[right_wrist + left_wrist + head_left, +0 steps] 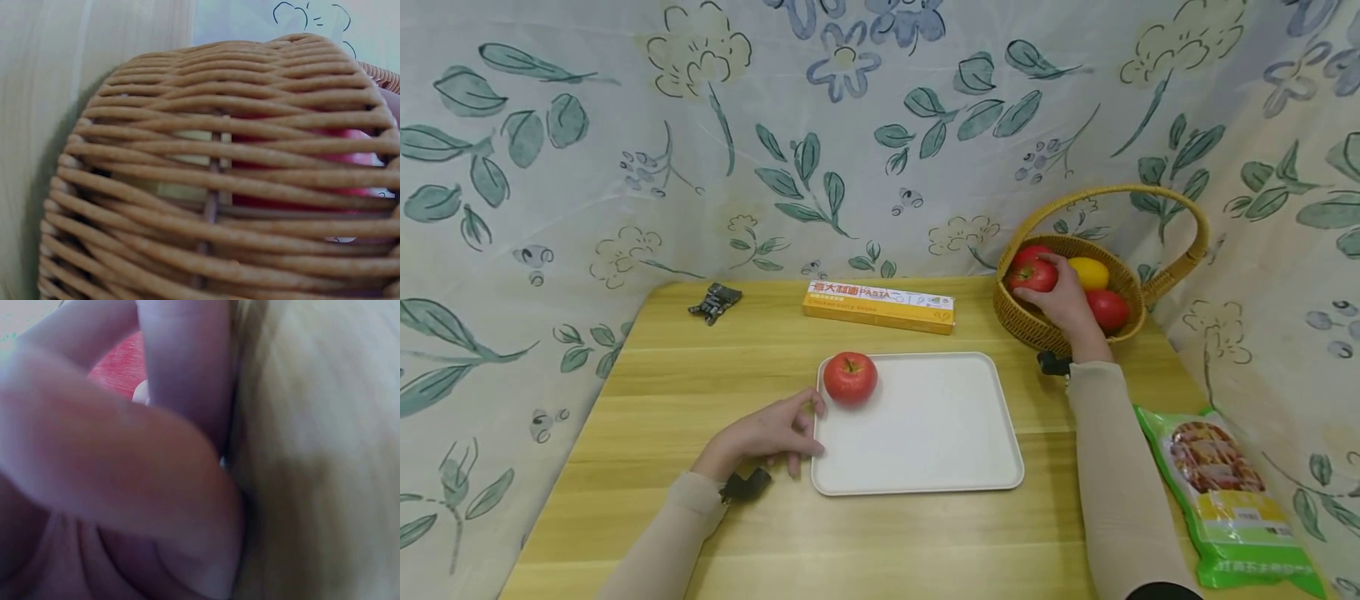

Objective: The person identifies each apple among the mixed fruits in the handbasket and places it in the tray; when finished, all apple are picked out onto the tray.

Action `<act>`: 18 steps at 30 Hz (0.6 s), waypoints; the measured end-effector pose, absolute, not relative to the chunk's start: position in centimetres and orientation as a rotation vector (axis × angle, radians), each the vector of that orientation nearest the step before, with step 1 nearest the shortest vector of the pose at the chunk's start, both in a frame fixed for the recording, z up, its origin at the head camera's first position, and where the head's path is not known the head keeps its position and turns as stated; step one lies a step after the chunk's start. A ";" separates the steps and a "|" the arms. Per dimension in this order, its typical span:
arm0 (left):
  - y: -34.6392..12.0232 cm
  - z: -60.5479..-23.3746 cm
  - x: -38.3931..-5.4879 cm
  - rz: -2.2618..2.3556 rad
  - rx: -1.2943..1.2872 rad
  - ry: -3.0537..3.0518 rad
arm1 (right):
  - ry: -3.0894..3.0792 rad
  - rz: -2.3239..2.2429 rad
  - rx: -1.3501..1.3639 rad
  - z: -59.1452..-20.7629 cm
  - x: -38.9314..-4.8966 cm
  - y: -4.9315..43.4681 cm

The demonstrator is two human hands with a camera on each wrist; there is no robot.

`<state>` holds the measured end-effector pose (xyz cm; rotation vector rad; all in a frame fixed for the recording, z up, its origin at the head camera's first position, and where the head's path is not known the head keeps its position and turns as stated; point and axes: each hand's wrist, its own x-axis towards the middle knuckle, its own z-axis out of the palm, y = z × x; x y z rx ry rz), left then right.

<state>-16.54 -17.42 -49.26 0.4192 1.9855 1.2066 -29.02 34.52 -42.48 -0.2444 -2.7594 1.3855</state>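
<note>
Inside the wicker basket [1037, 327], my right hand [1063, 300] grips a red apple [1032, 274], with thumb and fingers on opposite sides of it. Another red fruit [1028, 252] lies behind, and a yellow fruit [1088, 272] and a red one [1108, 311] lie to the right. My left hand [773, 429] rests at the left rim of a white tray [932, 425], fingers loosely bent and fingertips at the rim. A red apple [850, 378] sits in the tray's far left corner. In the right wrist view the basket's weave [212, 156] hides the hand's grip.
A yellow pasta box [878, 307] lies behind the tray. Farther left is a small dark crumpled object [715, 303]. A green food bag [1232, 500] lies along the table's right side. The basket's tall handle [1120, 190] arches over its opening, and a floral cloth [820, 167] hangs behind.
</note>
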 end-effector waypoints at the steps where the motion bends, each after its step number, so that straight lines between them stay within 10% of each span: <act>1: -17.5 -49.3 -16.6 1.206 0.419 1.986 | -2.757 1.391 -0.255 -42.5 -29.0 34.5; 18: -17.5 -49.1 -16.5 1.215 0.414 1.985 | -2.558 1.471 -0.325 -41.7 -27.6 34.3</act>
